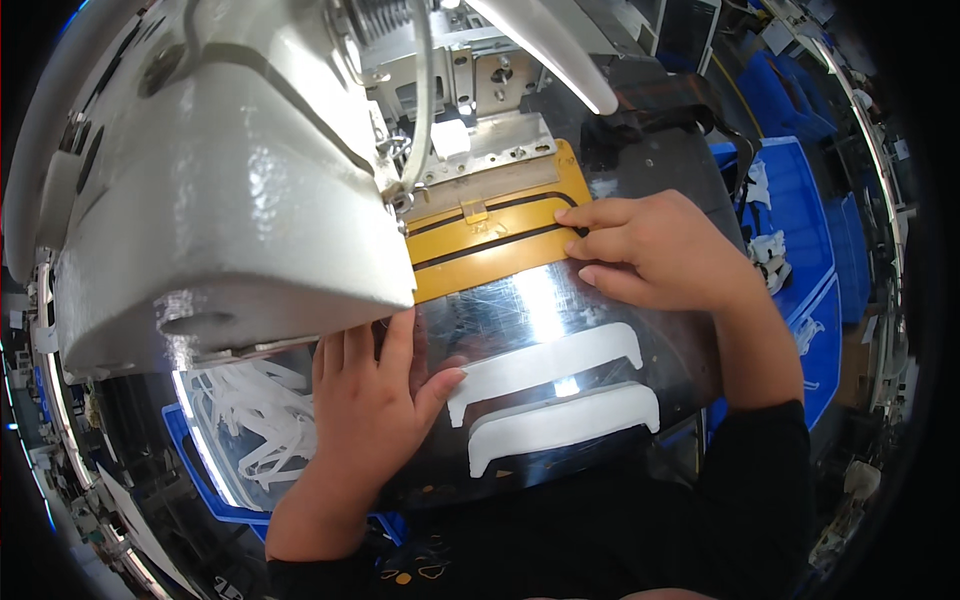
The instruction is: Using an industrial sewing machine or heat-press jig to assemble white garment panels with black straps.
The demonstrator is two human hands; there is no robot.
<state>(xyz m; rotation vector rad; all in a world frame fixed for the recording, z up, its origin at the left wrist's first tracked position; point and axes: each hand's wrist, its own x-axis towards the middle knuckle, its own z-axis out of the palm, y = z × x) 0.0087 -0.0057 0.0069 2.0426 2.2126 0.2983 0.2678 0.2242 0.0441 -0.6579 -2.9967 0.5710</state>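
Two white strips (560, 395), long and flat with down-turned ends, lie on the shiny plate (500, 310), long axes running 9 to 3 o'clock. Left hand (365, 400) pressed flat, fingers spread, at their 9 o'clock. Right hand (650, 250), fingers together, presses the yellow template (500, 240) at 12 o'clock.

The clear plastic template (540, 300) at frame centre is glossy, throwing glare. Its yellow part (500, 250) looks smooth plastic — the two white strips (555, 395) matt, cloth-like. The machine head (220, 190), upper left, is glossy painted metal.
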